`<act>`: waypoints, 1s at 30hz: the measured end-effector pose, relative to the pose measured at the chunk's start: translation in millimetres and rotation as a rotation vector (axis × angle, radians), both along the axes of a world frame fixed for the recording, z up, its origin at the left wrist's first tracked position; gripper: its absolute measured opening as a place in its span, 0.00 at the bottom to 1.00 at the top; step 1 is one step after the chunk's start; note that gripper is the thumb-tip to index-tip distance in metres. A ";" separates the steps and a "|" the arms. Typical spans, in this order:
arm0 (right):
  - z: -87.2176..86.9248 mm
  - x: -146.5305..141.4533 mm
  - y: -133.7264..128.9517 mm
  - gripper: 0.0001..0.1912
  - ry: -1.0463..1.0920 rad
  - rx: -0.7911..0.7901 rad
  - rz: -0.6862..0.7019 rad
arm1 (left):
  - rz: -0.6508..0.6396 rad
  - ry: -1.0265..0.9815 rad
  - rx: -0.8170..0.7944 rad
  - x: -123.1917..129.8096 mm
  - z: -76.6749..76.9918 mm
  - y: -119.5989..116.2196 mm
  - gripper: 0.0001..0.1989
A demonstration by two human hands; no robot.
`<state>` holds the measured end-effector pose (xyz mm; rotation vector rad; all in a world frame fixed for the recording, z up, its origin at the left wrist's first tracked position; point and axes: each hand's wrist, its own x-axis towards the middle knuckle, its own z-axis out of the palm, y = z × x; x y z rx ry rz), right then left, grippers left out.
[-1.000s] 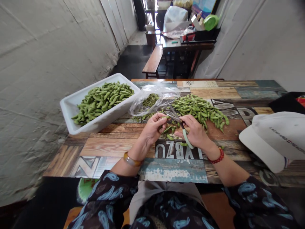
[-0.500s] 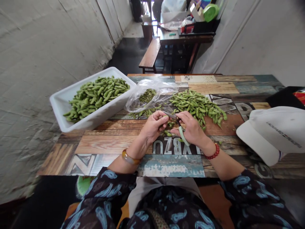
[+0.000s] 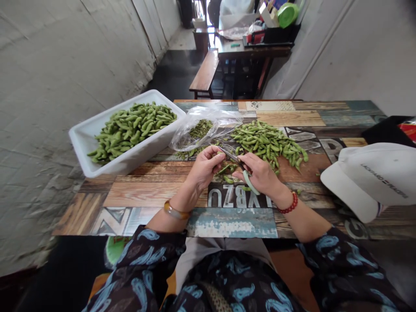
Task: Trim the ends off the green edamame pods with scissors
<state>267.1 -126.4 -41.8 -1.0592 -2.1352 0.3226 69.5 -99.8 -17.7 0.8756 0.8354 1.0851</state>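
Left hand point(image 3: 205, 165)'s pinching a mostly hidden green pod point(image 3: 220, 151) by the scissors point(image 3: 231, 155), right hand point(image 3: 260, 171)'s wrapped round the mint handle point(image 3: 250, 183). Pod pile point(image 3: 264, 141)'s on the desk point(image 3: 139, 194) just beyond, white tub point(image 3: 146, 149) of more off left.

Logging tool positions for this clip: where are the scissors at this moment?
In the head view, the scissors are near the centre, held in the right hand, blades toward the left hand, on the near-left side of the pod pile.
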 end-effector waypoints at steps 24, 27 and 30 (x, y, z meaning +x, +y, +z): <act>-7.7 9.7 4.4 0.21 0.025 0.137 -0.142 | -0.074 -0.324 -0.229 -4.5 3.9 -0.3 0.13; -6.7 10.0 4.3 0.21 0.036 0.124 -0.142 | -0.083 -0.358 -0.197 -2.5 3.1 -1.2 0.22; -6.2 10.3 4.3 0.21 0.048 0.116 -0.140 | -0.092 -0.313 -0.187 -0.6 2.0 -1.3 0.24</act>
